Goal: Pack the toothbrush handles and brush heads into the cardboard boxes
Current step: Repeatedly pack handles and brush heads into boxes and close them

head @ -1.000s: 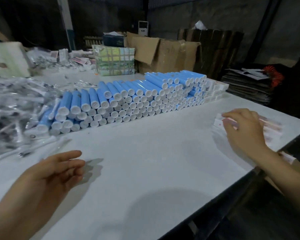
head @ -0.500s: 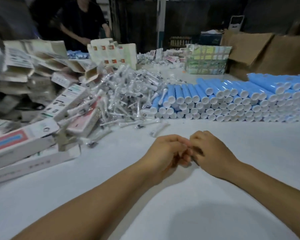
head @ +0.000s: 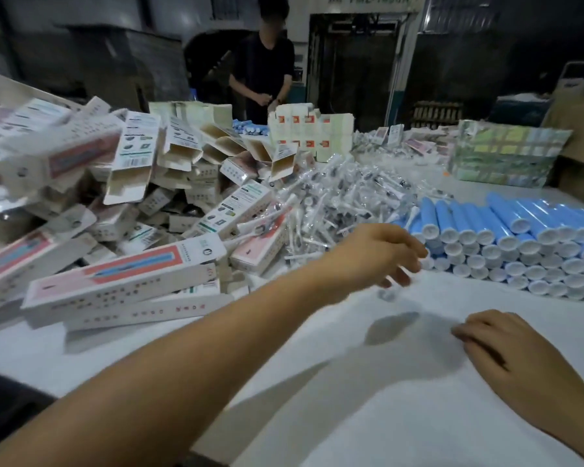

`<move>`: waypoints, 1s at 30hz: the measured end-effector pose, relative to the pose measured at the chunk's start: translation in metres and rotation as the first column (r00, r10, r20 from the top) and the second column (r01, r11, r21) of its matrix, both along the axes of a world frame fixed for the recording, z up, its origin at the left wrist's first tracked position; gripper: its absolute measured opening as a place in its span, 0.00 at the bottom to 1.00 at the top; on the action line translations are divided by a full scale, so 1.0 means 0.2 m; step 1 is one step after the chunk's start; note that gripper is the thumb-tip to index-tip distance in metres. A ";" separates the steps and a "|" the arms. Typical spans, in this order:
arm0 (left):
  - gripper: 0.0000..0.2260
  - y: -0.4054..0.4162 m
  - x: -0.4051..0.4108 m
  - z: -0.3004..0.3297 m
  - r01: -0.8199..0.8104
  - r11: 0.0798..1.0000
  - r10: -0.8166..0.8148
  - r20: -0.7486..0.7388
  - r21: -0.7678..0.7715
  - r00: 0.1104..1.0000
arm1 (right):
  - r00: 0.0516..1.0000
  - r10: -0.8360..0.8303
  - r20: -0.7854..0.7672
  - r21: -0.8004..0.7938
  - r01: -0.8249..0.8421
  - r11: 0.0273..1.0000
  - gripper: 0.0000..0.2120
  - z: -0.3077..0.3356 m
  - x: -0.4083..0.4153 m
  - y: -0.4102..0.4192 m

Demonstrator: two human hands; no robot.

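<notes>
The blue cylindrical toothbrush handles with white end caps [head: 506, 237] lie stacked in a long bank on the right of the white table [head: 368, 416], their long axes running away from the camera and a little leftward, so the round white caps face the near edge. Left of them, the clear-wrapped white brush heads [head: 344, 193] form a loose heap pointing every way, with no common axis. Farther left, the long white cardboard boxes with pink and blue panels [head: 122, 281] are piled untidily; the nearest lie flat with their long sides roughly left to right, while several behind tilt with open flaps upward. The left hand [head: 375, 254] reaches out above the table toward the near end of the handle stack, just beside the heap of brush heads; its fingers are motion-blurred and something small and pale seems to hang beneath them, so I cannot tell whether it grasps anything. The right hand [head: 506, 348] rests palm-down on the table, fingers relaxed, holding nothing. Half a second ago the two hands were together at the table's middle; now they are well apart. A person in a dark shirt [head: 262, 67] stands behind the table.
</notes>
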State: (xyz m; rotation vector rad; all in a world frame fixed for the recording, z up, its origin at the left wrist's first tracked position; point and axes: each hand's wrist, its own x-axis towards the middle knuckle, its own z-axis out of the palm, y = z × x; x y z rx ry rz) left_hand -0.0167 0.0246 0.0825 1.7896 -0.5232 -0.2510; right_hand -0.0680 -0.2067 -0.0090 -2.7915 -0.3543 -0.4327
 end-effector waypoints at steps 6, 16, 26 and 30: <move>0.07 0.61 0.38 0.22 -0.669 0.430 0.155 0.680 0.607 0.717 | 1.000 -0.019 0.010 0.033 0.019 0.999 0.11 -0.01 0.02 0.00; 0.24 0.91 0.61 -0.02 -0.579 0.223 0.312 0.506 0.784 0.804 | 0.994 0.003 0.112 -0.052 0.003 0.999 0.19 0.00 0.03 0.02; 0.13 0.82 0.58 0.11 -0.643 0.343 0.429 0.495 0.684 0.756 | 1.000 -0.009 0.002 0.052 0.009 0.999 0.11 0.04 -0.02 0.04; 0.15 0.64 0.48 0.25 -0.671 0.543 0.399 0.547 0.505 0.736 | 1.000 0.004 -0.025 0.045 -0.003 0.999 0.07 0.05 -0.02 0.02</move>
